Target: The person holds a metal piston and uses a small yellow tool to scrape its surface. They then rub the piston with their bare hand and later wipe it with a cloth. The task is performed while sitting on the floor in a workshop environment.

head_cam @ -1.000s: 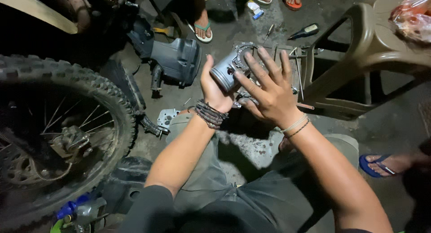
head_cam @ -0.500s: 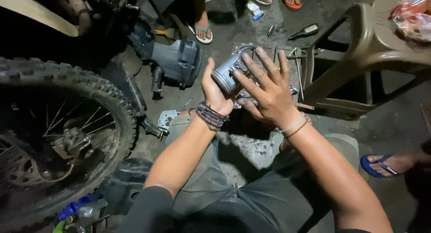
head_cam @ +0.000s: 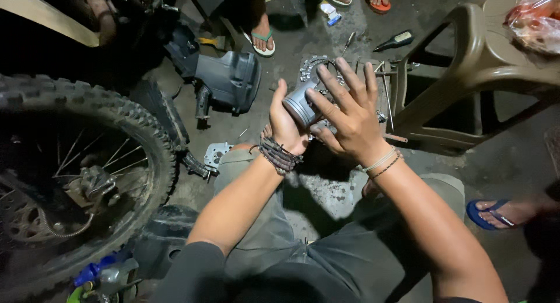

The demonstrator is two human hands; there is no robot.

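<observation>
While the left hand (head_cam: pixel 287 125) grips the grey piston (head_cam: pixel 301 102) | right hand (head_cam: pixel 350 119) spread over it | wheel (head_cam: pixel 81 163) at 9 o'clock, unmounted.

Right hand (head_cam: pixel 349 117) hides far side of piston (head_cam: pixel 301 104); knobby wheel (head_cam: pixel 70 180) cut off at left edge

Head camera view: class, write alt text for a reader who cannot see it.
Left hand holds a grey metal piston while the right hand rests spread fingers on it. A knobbly motorcycle wheel stands at left, a brown plastic chair at right.
</observation>
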